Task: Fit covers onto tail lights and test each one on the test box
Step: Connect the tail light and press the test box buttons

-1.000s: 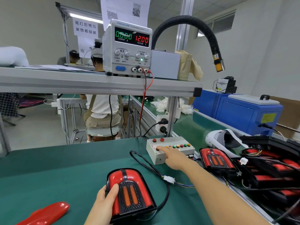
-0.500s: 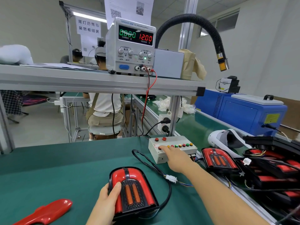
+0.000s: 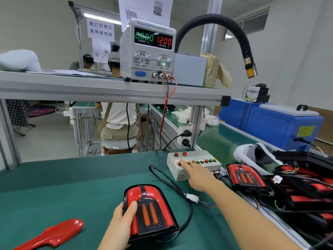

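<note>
Green mat running 7 to 4 o'clock, far edge ending under shelf; wide green stretch showing at 9. On shelf at 12, pwr supply reading 12.00 V. At 4, stack of tail lights crowding rt edge. At 6, tail light lying near front edge, cable looping to connector. L hand gripping its left side, thumb on top. At 5, test box sitting by mat's rt edge; R hand reaching over it, index finger straight, pressing on button row. At 7, red cover lying apart from light.

Red tail light (orange strips), green mat
</note>
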